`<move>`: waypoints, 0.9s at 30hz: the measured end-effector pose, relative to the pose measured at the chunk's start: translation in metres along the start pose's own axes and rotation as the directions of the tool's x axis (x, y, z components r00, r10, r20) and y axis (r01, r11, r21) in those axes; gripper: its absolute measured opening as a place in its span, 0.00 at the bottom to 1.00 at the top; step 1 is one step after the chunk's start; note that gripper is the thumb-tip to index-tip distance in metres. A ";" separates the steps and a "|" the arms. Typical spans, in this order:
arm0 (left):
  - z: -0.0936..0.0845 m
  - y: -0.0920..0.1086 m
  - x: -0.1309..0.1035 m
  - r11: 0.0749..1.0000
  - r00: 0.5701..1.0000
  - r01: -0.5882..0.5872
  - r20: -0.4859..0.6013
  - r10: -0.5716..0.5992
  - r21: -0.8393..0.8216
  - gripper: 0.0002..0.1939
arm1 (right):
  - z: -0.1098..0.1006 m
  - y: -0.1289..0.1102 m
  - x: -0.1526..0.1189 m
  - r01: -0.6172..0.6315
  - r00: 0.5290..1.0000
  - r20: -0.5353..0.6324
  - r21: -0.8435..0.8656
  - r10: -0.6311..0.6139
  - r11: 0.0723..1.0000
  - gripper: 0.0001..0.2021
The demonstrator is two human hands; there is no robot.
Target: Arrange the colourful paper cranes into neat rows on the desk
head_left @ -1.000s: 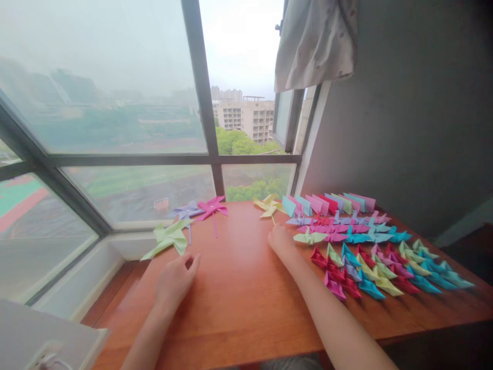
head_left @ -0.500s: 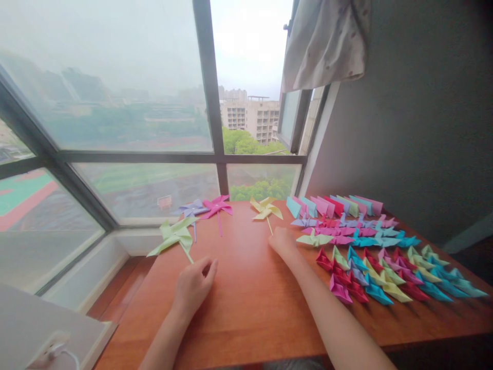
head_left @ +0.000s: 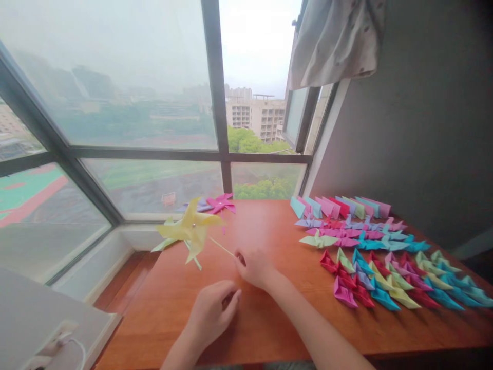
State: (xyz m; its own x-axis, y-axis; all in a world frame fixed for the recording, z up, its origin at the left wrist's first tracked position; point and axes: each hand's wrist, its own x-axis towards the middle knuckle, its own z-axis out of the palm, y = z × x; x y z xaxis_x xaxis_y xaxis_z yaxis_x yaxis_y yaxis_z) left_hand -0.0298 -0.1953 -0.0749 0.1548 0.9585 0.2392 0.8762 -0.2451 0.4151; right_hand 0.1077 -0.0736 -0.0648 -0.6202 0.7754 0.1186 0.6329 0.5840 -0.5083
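Biggest of all, the window point(head_left: 146, 103) fills the back, and below it runs the reddish-brown table point(head_left: 154, 318), glossy under the light. Up top hangs the pale curtain point(head_left: 335, 46), bunched beside the grey wall. Now the table's right side, and it's a colourful one: paper boats point(head_left: 398, 297) packed in slanting rows nearest the person, paper cranes point(head_left: 318, 240) lined up behind them, folded cards point(head_left: 329, 207) standing in a row at the far edge.

Here are the hands! The right hand point(head_left: 254, 267) is over the middle of the table, thumb and fingertips pinching the lower end of a thin stick point(head_left: 222, 246) — and at the other end, the yellow pinwheel point(head_left: 193, 226), on the left side, facing the camera. The left hand point(head_left: 215, 311) is just beside, nearer the person, fingers curled and thumb bent towards them; whether anything is pinched there, I cannot tell.

Behind the yellow blades, partly covered, the green pinwheel point(head_left: 165, 244) pokes out at the table's left edge. Further back, the magenta pinwheel point(head_left: 221, 203) overlaps the purple pinwheel point(head_left: 202, 205). Smallest, low on the left — a wall socket point(head_left: 63, 339) with a white plug in it.
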 end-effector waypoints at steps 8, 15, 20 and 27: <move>0.009 0.016 -0.015 1.000 0.998 -0.022 0.059 0.023 -0.006 0.12 | 0.010 -0.043 0.018 0.155 0.976 0.175 -0.155 -0.127 0.976 0.12; 0.006 0.014 -0.012 1.000 0.999 -0.030 0.043 0.030 -0.010 0.13 | 0.000 -0.028 -0.007 0.074 0.994 0.092 -0.125 -0.063 0.989 0.16; 0.005 0.016 -0.003 0.999 0.999 -0.044 0.012 0.044 0.012 0.16 | -0.013 0.002 -0.042 -0.043 0.999 0.009 -0.059 0.043 0.997 0.16; 0.005 0.032 0.027 0.993 0.994 -0.113 0.000 0.113 -0.015 0.16 | -0.030 0.035 -0.088 -0.193 0.974 -0.108 0.045 0.197 0.980 0.14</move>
State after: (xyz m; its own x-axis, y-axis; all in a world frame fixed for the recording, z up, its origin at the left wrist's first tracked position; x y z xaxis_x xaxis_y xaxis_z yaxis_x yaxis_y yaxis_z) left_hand 0.0048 -0.1765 -0.0594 0.2531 0.9246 0.2846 0.8462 -0.3542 0.3981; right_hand 0.1985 -0.1141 -0.0677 -0.4293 0.8967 0.1078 0.7193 0.4116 -0.5596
